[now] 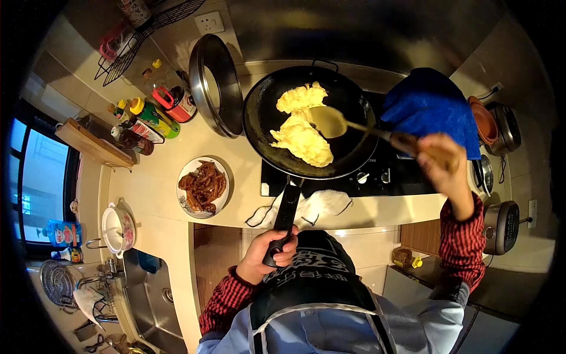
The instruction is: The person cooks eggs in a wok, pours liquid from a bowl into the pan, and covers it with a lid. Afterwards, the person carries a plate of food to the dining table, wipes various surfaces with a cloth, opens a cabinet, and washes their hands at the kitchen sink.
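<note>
A black wok (259,112) sits on the stove (371,177), with two joined lumps of yellow scrambled egg (302,138) in it. My left hand (268,255) is wrapped round the wok's long black handle (287,209). In my right hand (441,168) is the wooden handle of a spatula (330,122), though its exact shape is partly unclear. Its broad head is inside the wok, touching or just over the egg's right side. A white cloth (318,206) lies on the counter edge under the wok handle.
Left of the wok stand a large lid (215,88) and a plate (184,203) of brown cooked meat. Sauce bottles (153,118) line the back left, above the sink (147,301). A blue cloth (430,109) covers something at the right, near several cookers (501,227).
</note>
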### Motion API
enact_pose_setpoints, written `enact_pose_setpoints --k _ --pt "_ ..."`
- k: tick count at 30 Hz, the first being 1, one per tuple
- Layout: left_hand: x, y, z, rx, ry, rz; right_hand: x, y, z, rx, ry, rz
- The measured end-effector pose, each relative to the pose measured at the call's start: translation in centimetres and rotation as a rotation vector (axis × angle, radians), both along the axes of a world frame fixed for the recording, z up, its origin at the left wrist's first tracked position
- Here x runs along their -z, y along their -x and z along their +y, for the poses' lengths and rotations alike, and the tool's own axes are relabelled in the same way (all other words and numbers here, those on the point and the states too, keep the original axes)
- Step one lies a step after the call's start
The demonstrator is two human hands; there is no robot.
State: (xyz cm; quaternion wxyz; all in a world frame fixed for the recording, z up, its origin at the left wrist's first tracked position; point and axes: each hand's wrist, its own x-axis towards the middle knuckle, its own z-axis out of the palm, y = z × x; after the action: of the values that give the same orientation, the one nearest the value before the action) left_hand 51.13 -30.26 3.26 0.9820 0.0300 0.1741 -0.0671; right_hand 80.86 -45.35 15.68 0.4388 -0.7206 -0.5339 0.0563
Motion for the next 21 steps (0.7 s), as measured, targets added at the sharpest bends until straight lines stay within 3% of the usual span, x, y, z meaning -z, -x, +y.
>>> enact_pose_setpoints --k 1,5,9,13,15,17,19,20,21 --pt "0.0 0.0 -0.1 0.000 0.000 0.000 0.5 -0.9 0.0 0.124 -0.041 0.234" --pt "-0.1 0.0 -0.2 -0.023 -0.007 0.017 1.4 -6.1 0.4 0.216 -0.007 0.413" --pt "-0.1 0.0 -0.2 -0.028 -0.014 0.019 6.8 -8.1 1.7 0.395 -0.019 0.954" --pt "0.2 0.0 0.0 -0.003 -0.004 0.022 11.1 -5.1 4.2 0.364 -0.193 1.098" --pt "0.0 0.0 0.0 -0.006 -0.002 0.020 11.1 -3.9 5.0 0.294 -0.223 1.046" --pt "0.0 0.0 0.0 -0.009 -0.011 0.020 9.9 -2.5 5.2 0.044 -0.295 0.786" --pt "0.1 -0.1 -0.1 -0.013 -0.018 0.015 7.0 -0.3 4.0 -0.072 -0.079 0.311" --pt "0.1 -0.1 0.0 -0.011 -0.012 0.014 5.3 0.0 3.6 -0.291 -0.063 -0.107" --pt "0.0 -0.1 -0.1 -0.010 -0.004 0.015 3.7 1.3 3.2 -0.406 -0.061 -0.313"
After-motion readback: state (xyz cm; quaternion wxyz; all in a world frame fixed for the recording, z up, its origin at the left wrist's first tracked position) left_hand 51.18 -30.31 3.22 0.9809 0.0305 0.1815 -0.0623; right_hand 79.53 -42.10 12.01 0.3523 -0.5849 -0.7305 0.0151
